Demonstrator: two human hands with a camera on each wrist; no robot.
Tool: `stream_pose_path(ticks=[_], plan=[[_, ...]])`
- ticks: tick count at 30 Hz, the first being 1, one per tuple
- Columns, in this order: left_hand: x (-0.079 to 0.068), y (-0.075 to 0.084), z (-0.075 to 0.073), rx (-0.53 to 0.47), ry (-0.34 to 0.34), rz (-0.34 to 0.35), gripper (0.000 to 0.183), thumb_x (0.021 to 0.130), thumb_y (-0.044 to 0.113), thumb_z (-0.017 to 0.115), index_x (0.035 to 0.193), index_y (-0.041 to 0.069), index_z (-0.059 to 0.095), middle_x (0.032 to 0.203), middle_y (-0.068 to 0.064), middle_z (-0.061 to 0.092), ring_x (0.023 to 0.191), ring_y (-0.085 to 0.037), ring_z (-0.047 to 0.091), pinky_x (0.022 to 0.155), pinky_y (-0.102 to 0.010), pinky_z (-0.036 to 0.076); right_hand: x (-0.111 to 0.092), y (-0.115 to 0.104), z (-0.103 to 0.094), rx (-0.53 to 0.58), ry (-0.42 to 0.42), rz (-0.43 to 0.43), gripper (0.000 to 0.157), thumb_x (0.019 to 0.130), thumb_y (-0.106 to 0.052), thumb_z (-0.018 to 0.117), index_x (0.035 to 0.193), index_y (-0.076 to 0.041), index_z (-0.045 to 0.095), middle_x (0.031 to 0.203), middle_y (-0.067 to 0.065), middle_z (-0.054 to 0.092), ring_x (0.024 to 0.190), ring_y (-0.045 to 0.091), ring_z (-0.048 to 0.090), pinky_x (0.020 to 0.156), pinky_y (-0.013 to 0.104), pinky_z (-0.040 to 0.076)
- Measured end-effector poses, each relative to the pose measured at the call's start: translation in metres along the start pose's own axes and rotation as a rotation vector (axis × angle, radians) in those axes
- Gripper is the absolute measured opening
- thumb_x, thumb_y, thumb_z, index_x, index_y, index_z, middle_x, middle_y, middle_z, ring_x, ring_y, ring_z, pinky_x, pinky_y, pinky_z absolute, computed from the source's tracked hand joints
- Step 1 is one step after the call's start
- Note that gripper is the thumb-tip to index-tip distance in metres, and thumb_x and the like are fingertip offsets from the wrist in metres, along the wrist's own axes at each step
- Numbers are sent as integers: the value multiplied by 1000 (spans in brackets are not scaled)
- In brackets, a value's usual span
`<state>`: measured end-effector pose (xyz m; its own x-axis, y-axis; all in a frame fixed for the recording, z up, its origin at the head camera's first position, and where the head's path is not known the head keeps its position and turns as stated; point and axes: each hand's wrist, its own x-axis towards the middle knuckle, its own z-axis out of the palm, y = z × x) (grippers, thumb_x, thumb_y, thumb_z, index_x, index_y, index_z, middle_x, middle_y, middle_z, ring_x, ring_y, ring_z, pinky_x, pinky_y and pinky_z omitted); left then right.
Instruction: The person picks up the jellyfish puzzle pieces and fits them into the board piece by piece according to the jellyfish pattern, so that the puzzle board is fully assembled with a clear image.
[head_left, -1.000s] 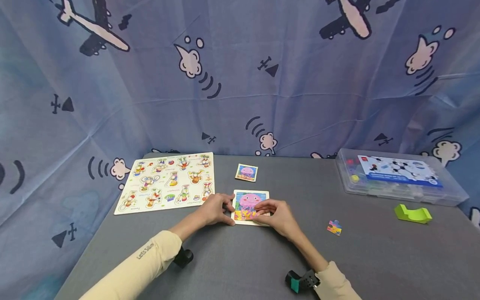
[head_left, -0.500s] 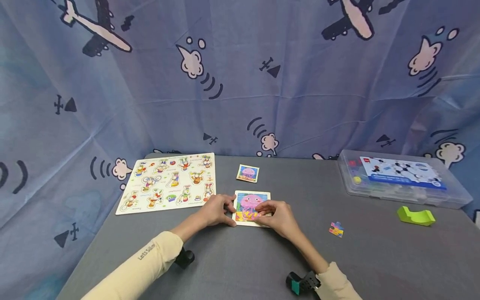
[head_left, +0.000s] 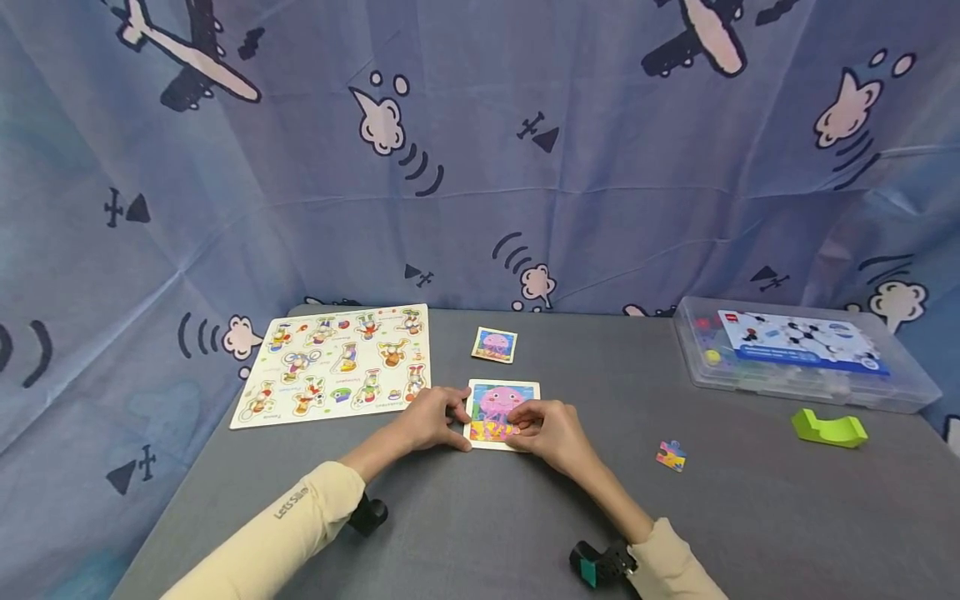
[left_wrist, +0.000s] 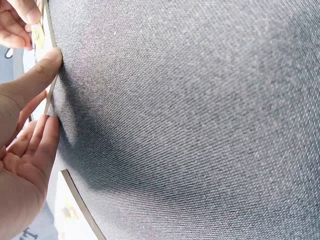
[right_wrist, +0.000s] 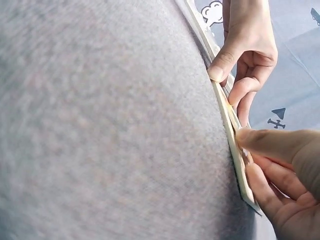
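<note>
A small jigsaw tray (head_left: 491,446) with a pale rim lies flat at the table's middle, showing a pink octopus picture (head_left: 501,402). My left hand (head_left: 433,418) grips its near-left corner, thumb on the front edge and fingers along the left side. Over the lower right of the picture, my right hand (head_left: 555,433) pinches a small jigsaw piece (head_left: 513,430), mostly hidden by the thumb and fingertips. The right wrist view shows both hands at the tray's rim, the right thumb (right_wrist: 242,137) just inside it. One loose jigsaw piece (head_left: 671,456), yellow, pink and blue, rests farther right.
Behind the tray is a small card (head_left: 494,344) bearing the same octopus picture. A large picture board (head_left: 330,367) lies at the left. On the right are a clear plastic case (head_left: 806,346) and a green curved block (head_left: 828,428). A blue printed curtain (head_left: 480,167) hangs behind the table.
The right fingers have curled in slightly over the tray's lower right. The left hand, the tray and the loose piece stay where they were; the view shifts a little.
</note>
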<state>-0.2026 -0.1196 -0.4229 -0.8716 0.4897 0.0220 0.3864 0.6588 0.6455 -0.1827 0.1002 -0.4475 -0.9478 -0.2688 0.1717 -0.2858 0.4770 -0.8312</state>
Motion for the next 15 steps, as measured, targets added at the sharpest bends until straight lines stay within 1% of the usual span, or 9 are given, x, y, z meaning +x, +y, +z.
stream_pose_path(ticks=[5,8,11,13,15], plan=[[1,0,0,-7,-1,2,26,63,10,90,80,4,72,131,-19,56,118,-29,57,70,-22,50,2,-1,-4,-55,-19,7,25,67,-4,86,88,-1,72,80,4,70,69,10,63,62,20,52],[1,0,1,-4,-4,2,26,63,10,89,81,4,72,131,-20,56,118,-29,57,70,-24,50,4,0,-6,-34,-21,14,26,66,-3,86,89,-1,72,80,5,70,68,11,62,61,20,51],[1,0,0,-1,-10,-7,26,64,10,89,82,4,72,132,-19,56,119,-29,56,73,-27,51,5,2,-6,63,-14,6,26,68,2,83,91,3,70,83,11,70,70,14,65,62,21,53],[0,0,0,-1,-12,-12,26,64,10,89,82,4,72,133,-18,55,119,-29,56,74,-28,52,5,3,-4,156,-20,3,25,70,8,80,93,7,68,85,16,70,73,20,68,64,22,54],[0,-1,0,2,-11,-10,26,64,10,89,82,5,72,133,-18,55,119,-29,56,75,-29,52,5,4,-2,224,-31,-3,25,71,12,77,94,11,67,86,21,70,76,25,69,66,24,55]])
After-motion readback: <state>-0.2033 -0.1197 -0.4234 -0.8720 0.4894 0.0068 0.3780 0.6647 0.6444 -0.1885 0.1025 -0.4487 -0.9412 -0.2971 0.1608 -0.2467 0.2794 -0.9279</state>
